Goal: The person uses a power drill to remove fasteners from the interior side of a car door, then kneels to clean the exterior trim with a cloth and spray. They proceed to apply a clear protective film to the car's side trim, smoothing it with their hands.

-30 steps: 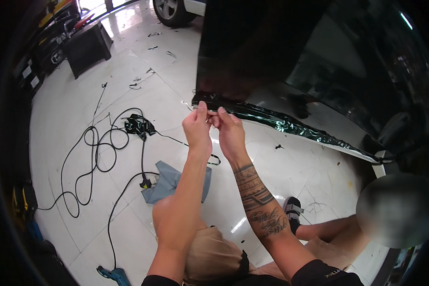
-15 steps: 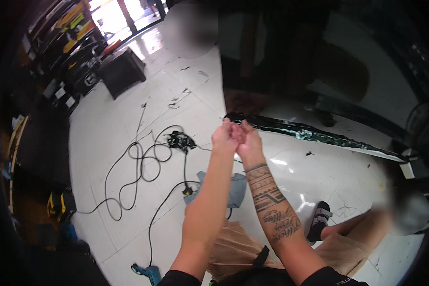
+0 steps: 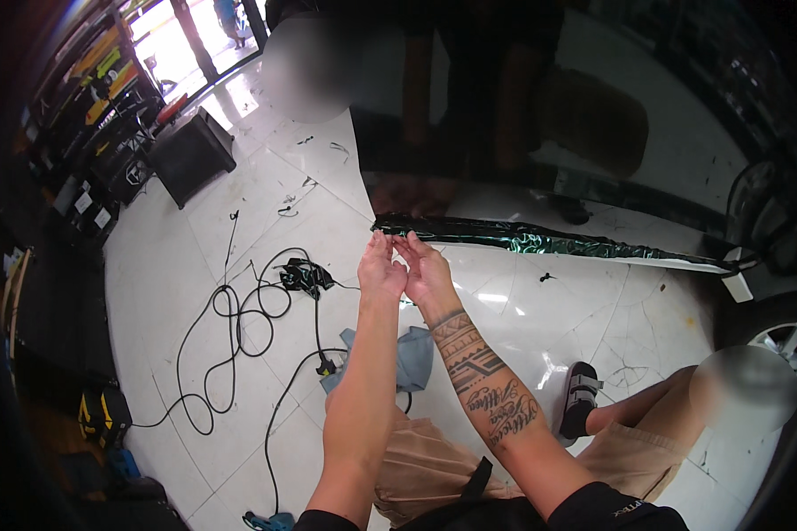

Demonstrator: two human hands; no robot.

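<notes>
A strip of glossy black film (image 3: 540, 242) runs along the lower edge of a shiny black car panel (image 3: 496, 190), its surface wrinkled and loose. My left hand (image 3: 382, 270) and my right hand (image 3: 426, 273) are side by side at the strip's left end, palms turned up. The fingertips of both are curled and pressed together on the film's edge, just below the panel's corner. Exactly how much film lies between the fingers is hidden. My tattooed right forearm reaches up beside the left one.
A black cable (image 3: 211, 354) lies looped on the white tiled floor (image 3: 239, 460), with crumpled black film (image 3: 305, 276) beside it. Near my legs is a blue-grey cloth (image 3: 414, 358). A blue corded tool (image 3: 270, 520) sits lower left. A black box (image 3: 192, 159) stands further off; a wheel (image 3: 786, 345) is at right.
My view has shifted, so the panel and floor things appear further left. Both hands stay at the film's left end, with the right hand's fingers now flatter along the edge.
</notes>
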